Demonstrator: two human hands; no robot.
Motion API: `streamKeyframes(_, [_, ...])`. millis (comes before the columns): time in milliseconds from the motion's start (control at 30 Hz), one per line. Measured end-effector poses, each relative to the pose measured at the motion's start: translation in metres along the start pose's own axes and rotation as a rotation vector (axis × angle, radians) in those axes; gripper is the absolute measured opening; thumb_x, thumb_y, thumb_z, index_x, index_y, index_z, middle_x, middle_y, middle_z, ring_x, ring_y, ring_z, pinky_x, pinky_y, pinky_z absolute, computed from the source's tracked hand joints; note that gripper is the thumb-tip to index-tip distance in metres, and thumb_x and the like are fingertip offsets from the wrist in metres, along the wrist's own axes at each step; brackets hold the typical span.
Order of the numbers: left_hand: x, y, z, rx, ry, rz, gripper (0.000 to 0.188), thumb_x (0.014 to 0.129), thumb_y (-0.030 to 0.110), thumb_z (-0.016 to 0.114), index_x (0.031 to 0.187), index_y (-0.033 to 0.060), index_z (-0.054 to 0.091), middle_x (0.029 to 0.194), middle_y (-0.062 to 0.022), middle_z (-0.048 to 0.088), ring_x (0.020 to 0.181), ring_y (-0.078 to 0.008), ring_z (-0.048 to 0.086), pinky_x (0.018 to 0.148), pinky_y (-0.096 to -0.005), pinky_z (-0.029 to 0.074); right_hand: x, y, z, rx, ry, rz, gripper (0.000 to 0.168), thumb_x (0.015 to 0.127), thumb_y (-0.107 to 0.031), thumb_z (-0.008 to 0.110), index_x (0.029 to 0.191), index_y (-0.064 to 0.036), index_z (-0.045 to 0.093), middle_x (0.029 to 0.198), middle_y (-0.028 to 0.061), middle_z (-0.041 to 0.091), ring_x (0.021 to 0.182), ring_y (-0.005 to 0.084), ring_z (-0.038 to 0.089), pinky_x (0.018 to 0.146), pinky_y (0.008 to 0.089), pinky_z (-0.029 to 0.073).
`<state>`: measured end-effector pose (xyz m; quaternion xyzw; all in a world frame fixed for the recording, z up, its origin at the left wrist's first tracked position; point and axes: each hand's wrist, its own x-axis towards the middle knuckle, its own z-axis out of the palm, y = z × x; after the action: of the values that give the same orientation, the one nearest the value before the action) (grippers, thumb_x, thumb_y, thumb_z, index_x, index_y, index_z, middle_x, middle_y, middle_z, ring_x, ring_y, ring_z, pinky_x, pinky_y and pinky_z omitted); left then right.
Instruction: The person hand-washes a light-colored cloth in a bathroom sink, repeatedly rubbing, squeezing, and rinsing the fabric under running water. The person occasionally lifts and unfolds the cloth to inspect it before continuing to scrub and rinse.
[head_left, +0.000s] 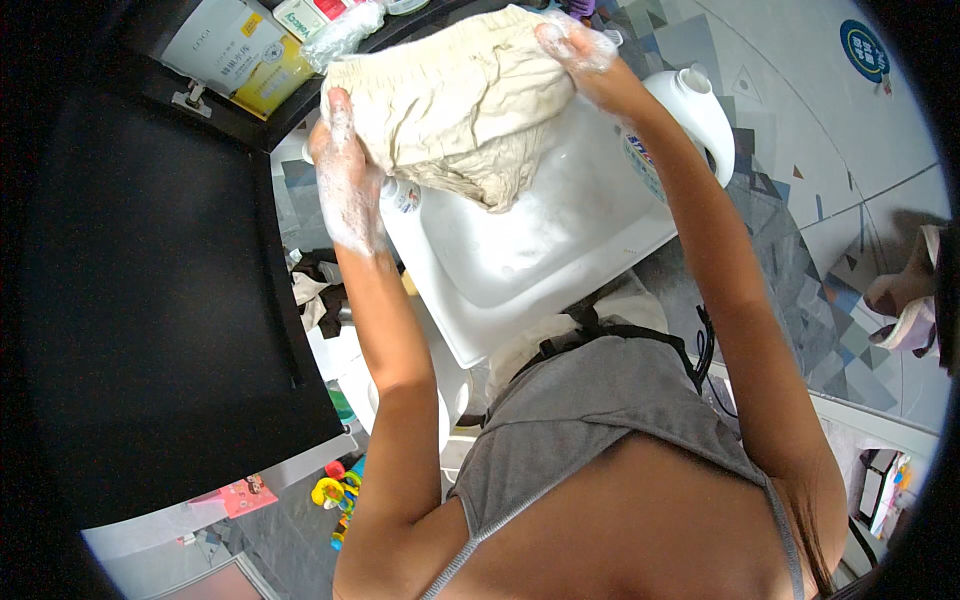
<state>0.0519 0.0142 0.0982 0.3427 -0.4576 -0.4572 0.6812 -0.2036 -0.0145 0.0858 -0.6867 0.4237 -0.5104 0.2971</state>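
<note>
A cream cloth garment with a gathered elastic waistband (457, 97) is stretched out over a white sink basin (517, 262). Suds cover my left hand (349, 165), which grips the garment's left end, thumb on top. At the far right corner, my right hand (576, 45), also foamy, pinches the waistband. The lower part of the cloth hangs in wrinkled folds above the basin. What lies in the basin behind the cloth is hidden.
A white jug-like bottle (694, 97) stands right of the basin, and another bottle (401, 196) by its left rim. An open black cabinet door (165, 300) takes up the left. Pouches (240, 56) line a shelf. Dark and pale cloths (319, 292) lie below left; colourful toys (341, 491) are on the floor.
</note>
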Motion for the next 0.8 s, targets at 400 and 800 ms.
streamKeyframes(400, [0.017,0.004,-0.016,0.276,0.146,-0.098,0.055,0.089,0.043,0.047,0.113,-0.0065,0.051,0.105,-0.0149,0.06,0.09,-0.0217,0.061,0.078,-0.0333,0.049,0.02,0.001,-0.038,0.159,-0.274,-0.015,0.036,0.085,-0.019,0.059,0.119,-0.01,0.052,0.109,0.0042,0.058,0.1,0.0134,0.052,0.088,0.0248,0.039])
streamKeyframes(800, [0.026,0.002,0.003,0.02,0.045,-0.009,0.052,0.091,0.038,0.047,0.118,-0.006,0.046,0.113,-0.0158,0.057,0.1,-0.0232,0.058,0.085,-0.0351,0.047,0.031,0.025,-0.035,-0.206,0.102,-0.161,0.04,0.078,-0.009,0.062,0.117,-0.009,0.055,0.101,0.009,0.062,0.093,0.0158,0.058,0.082,0.0259,0.043])
